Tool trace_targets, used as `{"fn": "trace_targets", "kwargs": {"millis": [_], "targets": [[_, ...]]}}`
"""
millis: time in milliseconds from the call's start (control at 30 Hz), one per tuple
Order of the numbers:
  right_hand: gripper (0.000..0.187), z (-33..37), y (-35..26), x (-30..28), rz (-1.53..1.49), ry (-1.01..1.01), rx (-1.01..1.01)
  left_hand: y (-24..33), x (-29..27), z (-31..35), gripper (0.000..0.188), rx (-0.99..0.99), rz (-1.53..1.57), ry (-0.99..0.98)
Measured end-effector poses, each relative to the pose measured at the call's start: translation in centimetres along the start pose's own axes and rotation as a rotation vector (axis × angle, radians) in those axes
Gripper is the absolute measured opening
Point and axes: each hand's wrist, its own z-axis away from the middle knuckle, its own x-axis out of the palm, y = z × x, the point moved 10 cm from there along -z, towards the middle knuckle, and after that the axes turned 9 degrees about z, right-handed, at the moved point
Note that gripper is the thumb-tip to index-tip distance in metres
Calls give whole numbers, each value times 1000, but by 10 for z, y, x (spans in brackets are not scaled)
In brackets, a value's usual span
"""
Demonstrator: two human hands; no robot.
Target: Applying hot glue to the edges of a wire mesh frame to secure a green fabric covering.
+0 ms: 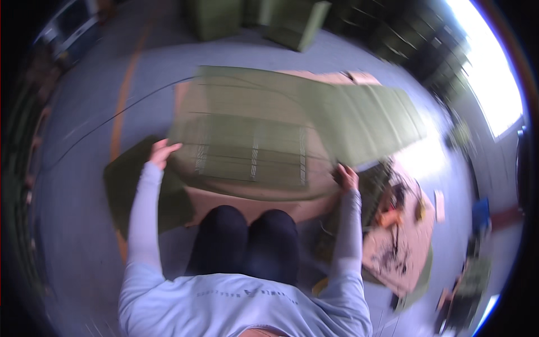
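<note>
A wide, thin green sheet [252, 146], smeared by motion, spans the space in front of my knees, its near edge bowing toward me. Three pale hatched strips show on its middle. My left hand [161, 154] pinches its near left corner, thumb and fingers pointing inward. At the near right corner, my right hand [347, 177] is closed on the edge. Brown cardboard [258, 208] lies beneath on the floor. Beyond my right hand, a lighter green ribbed part [373, 121] slants away; whether it belongs to the same sheet I cannot tell.
A dark green panel [143, 188] lies by my left arm. To my right, another cardboard piece [387, 253] bears an orange-handled tool [389, 218] and small dark pieces. Green boxes [295, 25] stand at the back. An orange line [126, 84] crosses the grey floor at left.
</note>
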Motion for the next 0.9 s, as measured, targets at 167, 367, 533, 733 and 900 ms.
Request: {"fn": "trace_targets", "kwargs": {"millis": [167,367,533,733,900], "targets": [[25,0,-1,-18,-2,-49,-39,-1,9,-8,35,-28,-6,23],[22,6,-15,-12,83,-33,7,-5,3,-13,33,12,35,25],[26,-3,-14,1,50,-67,-51,-1,-8,-7,30,36,45,14],[25,-3,-4,-13,9,-35,-31,-8,4,-17,29,-5,18,-37],[23,-6,-12,-9,81,-60,-77,-5,-5,-14,29,21,-47,-1]]}}
